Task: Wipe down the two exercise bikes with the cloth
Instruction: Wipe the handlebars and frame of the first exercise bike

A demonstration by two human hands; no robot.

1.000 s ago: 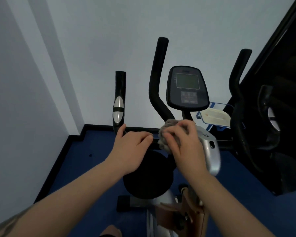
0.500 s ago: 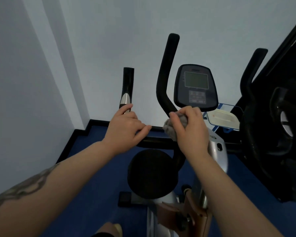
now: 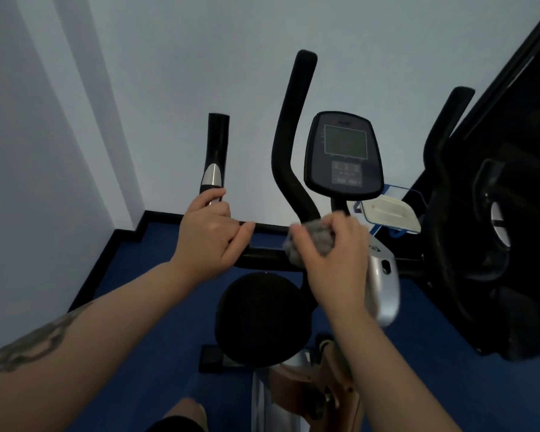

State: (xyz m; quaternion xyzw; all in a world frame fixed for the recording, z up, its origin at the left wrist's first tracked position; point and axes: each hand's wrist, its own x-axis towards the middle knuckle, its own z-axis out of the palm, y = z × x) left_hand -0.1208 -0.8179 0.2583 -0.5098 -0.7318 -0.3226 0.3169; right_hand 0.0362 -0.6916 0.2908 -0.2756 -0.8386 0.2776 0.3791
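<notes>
An exercise bike stands in front of me, with black handlebars, a dark console and a silver column. My left hand grips the left handlebar just below its silver sensor plate. My right hand holds a grey cloth bunched around the base of the curved centre handlebar, where it meets the crossbar. A second, black bike fills the right side of the view.
White walls meet in a corner at the left, close behind the bike. The floor is blue with a black skirting. A white and blue object lies on the floor behind the console. A brown pedal part sits low in the view.
My left hand slid along the crossbar to the left handlebar and now grips it higher up. My right hand carried the cloth up to the base of the curved handlebar.
</notes>
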